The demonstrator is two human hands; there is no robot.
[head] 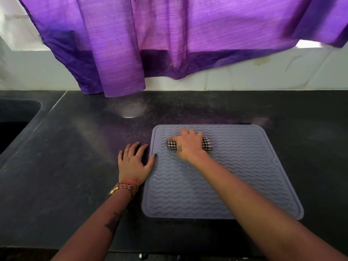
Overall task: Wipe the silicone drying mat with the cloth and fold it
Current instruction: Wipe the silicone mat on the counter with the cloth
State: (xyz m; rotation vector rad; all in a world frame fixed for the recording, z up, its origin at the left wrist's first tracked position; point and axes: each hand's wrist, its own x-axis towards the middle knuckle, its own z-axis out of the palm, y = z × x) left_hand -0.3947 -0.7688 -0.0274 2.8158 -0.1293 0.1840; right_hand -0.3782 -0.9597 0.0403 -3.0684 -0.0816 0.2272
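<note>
A home kitchen, seen from where you stand at the worktop.

You face a dark speckled stone worktop (79, 166) with a sunken dark basin sink (17, 119) cut into its far left. Behind it runs a white tiled backsplash wall (244, 80), stained in places, and a purple woven curtain (169, 34) hangs over a bright window, its hem reaching down to the worktop. A grey-blue wavy-ribbed silicone drying mat (235, 176) lies flat on the stone in front of you.
</note>
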